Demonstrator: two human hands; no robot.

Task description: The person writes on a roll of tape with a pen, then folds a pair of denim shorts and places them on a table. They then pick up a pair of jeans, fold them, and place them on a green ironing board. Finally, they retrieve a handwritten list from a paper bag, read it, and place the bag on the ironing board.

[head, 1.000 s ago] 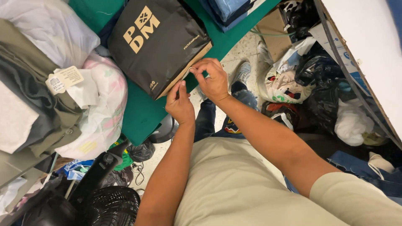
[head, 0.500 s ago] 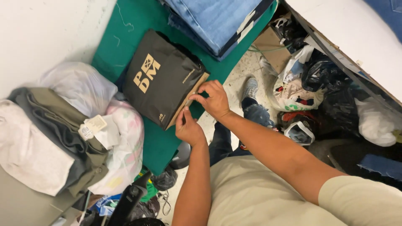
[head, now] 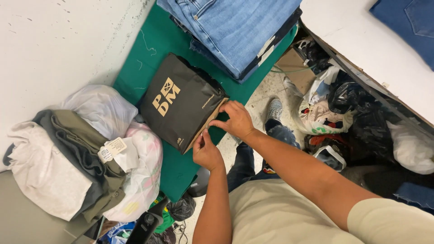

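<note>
Black paper bag [head: 183, 101] lying flat on the green bench [head: 149, 49], long axis running ten to four o'clock. Both hands at its four-o'clock edge — left hand [head: 207, 152] and right hand [head: 236, 120] each pinching the tan flap, the right nearer. Since half a second ago: same grip, bag more centred in view.

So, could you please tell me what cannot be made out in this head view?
- Inside of the black paper bag: closed off by its own sides.
- Fingertips of the left hand and right hand: partly curled against the bag's edge.
- Stack of jeans: cut off by the top edge.
</note>
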